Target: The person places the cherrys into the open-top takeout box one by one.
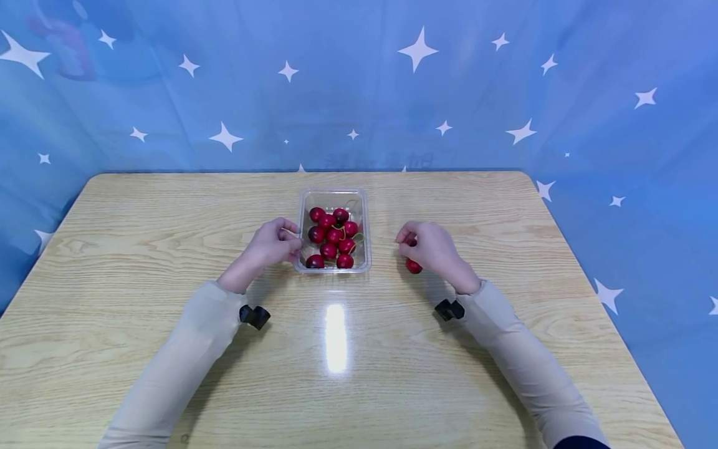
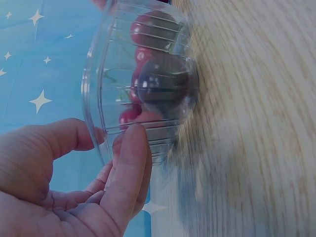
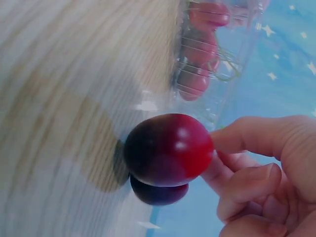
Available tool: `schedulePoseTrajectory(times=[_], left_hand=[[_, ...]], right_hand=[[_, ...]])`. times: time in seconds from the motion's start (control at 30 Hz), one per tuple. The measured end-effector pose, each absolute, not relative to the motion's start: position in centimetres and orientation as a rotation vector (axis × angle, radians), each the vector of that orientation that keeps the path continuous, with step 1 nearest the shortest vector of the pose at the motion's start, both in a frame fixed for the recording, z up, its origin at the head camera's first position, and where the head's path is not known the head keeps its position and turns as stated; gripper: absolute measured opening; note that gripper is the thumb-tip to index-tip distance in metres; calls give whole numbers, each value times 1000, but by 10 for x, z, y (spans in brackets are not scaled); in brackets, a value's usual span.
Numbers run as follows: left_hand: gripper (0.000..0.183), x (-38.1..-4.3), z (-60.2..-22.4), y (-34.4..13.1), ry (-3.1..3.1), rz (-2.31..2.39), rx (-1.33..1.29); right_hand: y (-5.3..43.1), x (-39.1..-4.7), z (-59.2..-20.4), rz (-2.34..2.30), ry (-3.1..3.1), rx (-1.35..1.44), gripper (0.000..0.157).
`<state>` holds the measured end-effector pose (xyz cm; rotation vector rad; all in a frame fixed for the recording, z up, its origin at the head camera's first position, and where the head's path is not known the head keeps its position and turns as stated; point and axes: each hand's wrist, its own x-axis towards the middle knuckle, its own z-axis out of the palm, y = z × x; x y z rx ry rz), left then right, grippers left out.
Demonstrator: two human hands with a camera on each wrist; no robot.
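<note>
A clear plastic container (image 1: 332, 270) full of red cherries (image 1: 335, 235) stands near the table's far side. My left hand (image 1: 273, 243) pinches its left edge; in the left wrist view the rim (image 2: 89, 94) runs between thumb and finger. To the container's right, my right hand (image 1: 430, 248) reaches down over two loose cherries, its fingers bent. The nearer cherry (image 1: 414, 266) lies beside the hand; the other cherry (image 1: 412, 242) shows between the fingers. In the right wrist view the large dark-red cherry (image 3: 170, 150) hides the fingertips and overlaps the second cherry (image 3: 159, 193).
The table (image 1: 336, 399) is pale wood-grained, with a bright light reflection in front of the container. Behind it hangs a blue cloth (image 1: 359, 81) with white stars. Thin green stems (image 3: 227, 69) show among the cherries in the container.
</note>
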<state>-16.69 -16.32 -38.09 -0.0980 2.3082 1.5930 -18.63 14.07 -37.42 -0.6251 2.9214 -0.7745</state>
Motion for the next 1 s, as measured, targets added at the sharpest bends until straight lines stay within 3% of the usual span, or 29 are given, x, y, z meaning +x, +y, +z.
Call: schedulePoseTrajectory(times=[1.0], left_hand=[[28,-168,-380,-162,2308,1580,-108]], right_hand=[[130,-191,-366,-1405,2971,-632,3]])
